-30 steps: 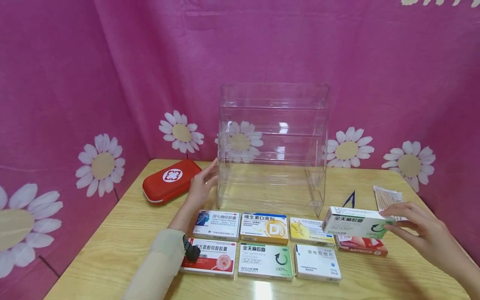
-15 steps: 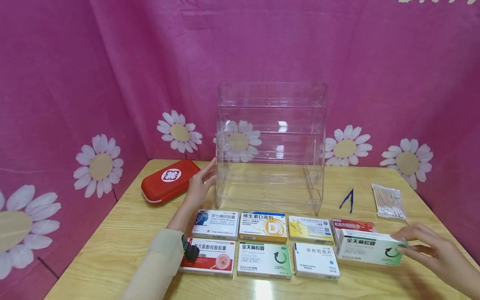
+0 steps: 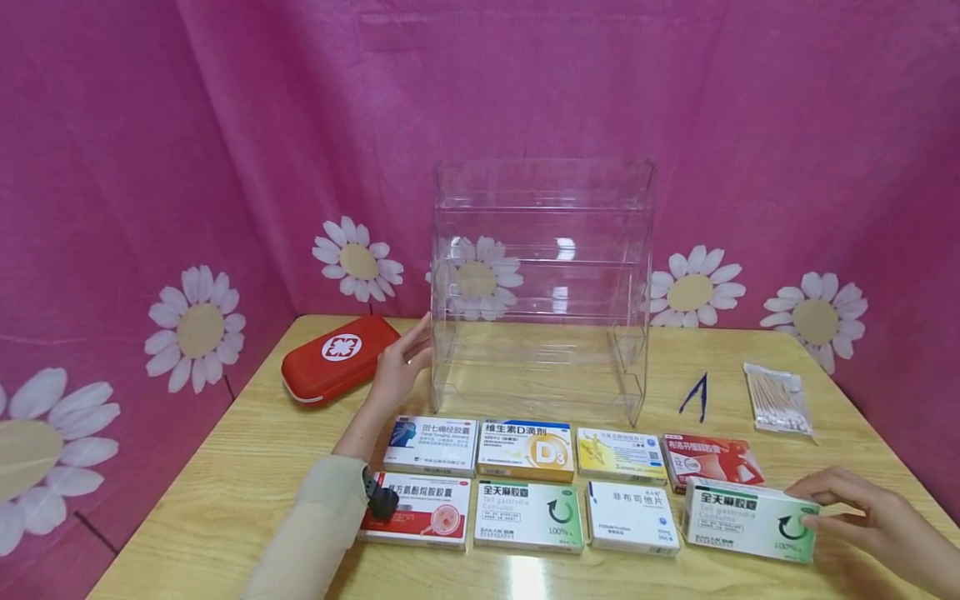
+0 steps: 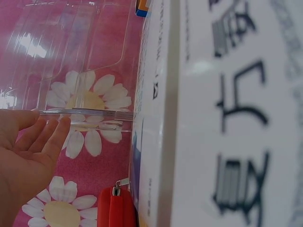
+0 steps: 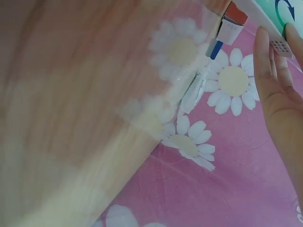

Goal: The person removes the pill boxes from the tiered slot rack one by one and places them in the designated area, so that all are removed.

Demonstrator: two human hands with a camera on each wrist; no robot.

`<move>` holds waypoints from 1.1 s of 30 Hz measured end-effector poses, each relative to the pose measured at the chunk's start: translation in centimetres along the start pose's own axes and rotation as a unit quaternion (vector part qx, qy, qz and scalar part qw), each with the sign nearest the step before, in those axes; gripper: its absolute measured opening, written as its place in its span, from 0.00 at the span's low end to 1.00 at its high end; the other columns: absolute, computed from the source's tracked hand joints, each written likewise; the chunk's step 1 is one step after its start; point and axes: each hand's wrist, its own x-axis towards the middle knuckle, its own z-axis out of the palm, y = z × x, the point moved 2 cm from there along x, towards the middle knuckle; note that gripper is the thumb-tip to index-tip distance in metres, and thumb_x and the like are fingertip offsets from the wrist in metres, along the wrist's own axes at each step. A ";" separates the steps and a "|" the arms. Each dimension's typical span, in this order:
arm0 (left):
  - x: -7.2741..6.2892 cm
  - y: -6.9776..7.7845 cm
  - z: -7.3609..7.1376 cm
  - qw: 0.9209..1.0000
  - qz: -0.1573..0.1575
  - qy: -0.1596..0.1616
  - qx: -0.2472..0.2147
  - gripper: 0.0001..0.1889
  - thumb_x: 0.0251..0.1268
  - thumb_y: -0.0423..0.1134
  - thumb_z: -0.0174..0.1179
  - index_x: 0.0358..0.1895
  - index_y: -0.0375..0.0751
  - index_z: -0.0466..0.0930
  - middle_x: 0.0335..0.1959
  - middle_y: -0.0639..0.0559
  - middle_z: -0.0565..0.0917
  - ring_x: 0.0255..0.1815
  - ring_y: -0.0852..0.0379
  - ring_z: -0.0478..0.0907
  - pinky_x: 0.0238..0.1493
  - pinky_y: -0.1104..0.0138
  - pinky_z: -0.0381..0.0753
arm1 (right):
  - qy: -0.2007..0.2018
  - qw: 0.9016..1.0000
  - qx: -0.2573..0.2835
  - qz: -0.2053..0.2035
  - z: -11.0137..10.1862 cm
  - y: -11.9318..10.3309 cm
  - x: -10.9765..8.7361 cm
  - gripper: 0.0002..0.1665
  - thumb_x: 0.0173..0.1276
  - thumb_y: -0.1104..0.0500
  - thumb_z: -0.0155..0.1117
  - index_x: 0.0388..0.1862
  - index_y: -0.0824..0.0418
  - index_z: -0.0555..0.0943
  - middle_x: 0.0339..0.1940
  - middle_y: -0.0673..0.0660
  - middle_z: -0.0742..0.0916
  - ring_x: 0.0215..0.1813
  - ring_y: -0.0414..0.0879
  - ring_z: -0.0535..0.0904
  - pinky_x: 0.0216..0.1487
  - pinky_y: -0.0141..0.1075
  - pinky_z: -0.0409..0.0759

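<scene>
My right hand (image 3: 862,517) pinches the right end of a white-and-green medicine box (image 3: 752,518), thumb on its face and fingers behind. The box sits low at the right end of the front row, tilted toward me. In the right wrist view a corner of this medicine box (image 5: 272,16) shows between thumb and fingers. My left hand (image 3: 399,367) touches the left side of a clear stepped display rack (image 3: 540,367), its fingers fairly straight. In the left wrist view the fingers (image 4: 57,137) lie against the rack's edge (image 4: 94,112).
Two rows of medicine boxes lie before the rack, among them a vitamin D box (image 3: 526,448) and a red box (image 3: 712,460). A red zip case (image 3: 341,358) is at left. Blue tweezers (image 3: 696,396) and a bag of cotton swabs (image 3: 777,400) lie at right.
My right hand has brought the white-and-green box down and toward me, from over the red box to the front row's right end. The left hand stays at the rack.
</scene>
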 end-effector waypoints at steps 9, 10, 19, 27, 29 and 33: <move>-0.1 0.0 -0.2 1.000 -0.011 -0.005 0.009 0.32 0.68 0.26 0.55 0.74 0.50 0.63 0.67 0.38 0.76 0.67 0.42 0.75 0.63 0.55 0.78 | -0.092 0.994 0.006 0.065 0.1 1.1 0.2 0.21 0.58 0.73 0.67 0.47 0.53 0.83 0.46 0.27 0.81 0.40 0.24 0.76 0.35 0.17 0.74; -0.1 0.0 -0.2 1.000 -0.009 -0.005 0.008 0.32 0.68 0.26 0.56 0.74 0.50 0.63 0.67 0.38 0.75 0.66 0.42 0.75 0.63 0.54 0.78 | -0.104 0.992 0.010 0.068 0.1 1.2 0.2 0.21 0.59 0.72 0.66 0.48 0.52 0.83 0.46 0.26 0.81 0.40 0.24 0.76 0.35 0.17 0.74; -0.3 -0.1 -0.1 1.000 -0.003 0.000 -0.003 0.32 0.67 0.25 0.56 0.73 0.46 0.64 0.66 0.36 0.76 0.65 0.40 0.76 0.61 0.53 0.79 | -0.197 0.973 0.019 0.122 0.2 2.2 0.2 0.17 0.67 0.65 0.63 0.52 0.52 0.82 0.46 0.21 0.77 0.38 0.24 0.74 0.35 0.19 0.73; -0.4 0.1 -0.2 1.000 -0.007 -0.005 -0.004 0.32 0.68 0.25 0.56 0.74 0.47 0.64 0.66 0.36 0.75 0.66 0.41 0.76 0.60 0.53 0.79 | -0.177 0.975 -0.020 0.134 0.4 1.7 0.4 0.14 0.66 0.63 0.65 0.51 0.56 0.83 0.43 0.22 0.77 0.36 0.23 0.73 0.32 0.22 0.76; -0.4 0.2 -0.2 1.000 -0.014 -0.009 -0.003 0.32 0.68 0.25 0.55 0.74 0.48 0.63 0.67 0.37 0.75 0.66 0.41 0.75 0.60 0.54 0.80 | -0.144 0.977 -0.050 0.148 0.3 1.4 0.6 0.12 0.64 0.63 0.66 0.47 0.58 0.83 0.40 0.23 0.78 0.35 0.21 0.73 0.31 0.22 0.77; -0.4 0.3 -0.2 0.999 -0.030 -0.021 0.002 0.32 0.69 0.26 0.55 0.75 0.50 0.62 0.69 0.39 0.74 0.67 0.42 0.75 0.60 0.55 0.80 | -0.041 0.984 -0.107 0.138 0.0 0.5 1.3 0.08 0.59 0.65 0.71 0.39 0.59 0.84 0.35 0.26 0.80 0.34 0.19 0.72 0.28 0.22 0.78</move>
